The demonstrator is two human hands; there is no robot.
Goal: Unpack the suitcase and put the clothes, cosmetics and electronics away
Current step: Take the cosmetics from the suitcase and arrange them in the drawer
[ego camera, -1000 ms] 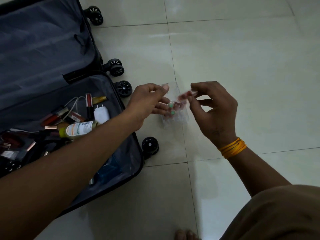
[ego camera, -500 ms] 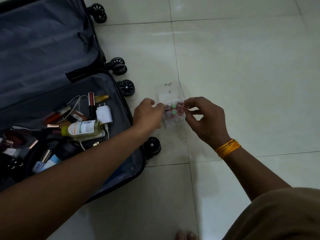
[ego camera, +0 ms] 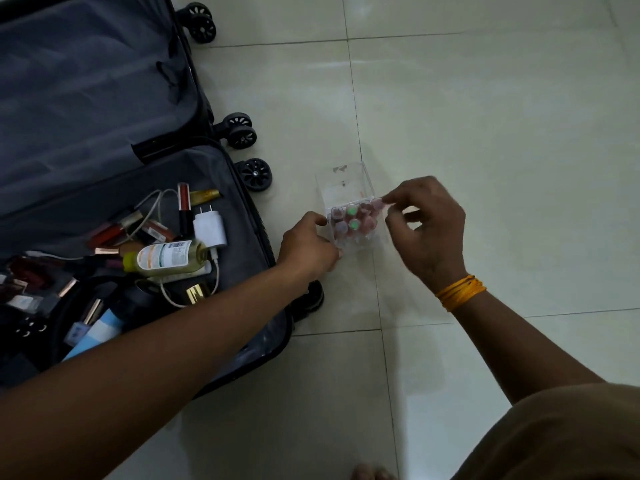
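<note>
- We see bare floor (ego camera: 485,116) open to the right of the clear box (ego camera: 349,206) and beyond it, with easy passage there.
- Left of the clear box, the open suitcase (ego camera: 242,209) blocks the way; its wheels (ego camera: 255,174) jut out near the box.
- Our hands, left hand (ego camera: 308,245) and right hand (ego camera: 429,230), flank the clear box, closing both sides.
- Only its far side stays reachable.

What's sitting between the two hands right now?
In the head view, the clear plastic box of small round items sits on the floor tiles between the left hand and right hand, both holding its sides.
</note>
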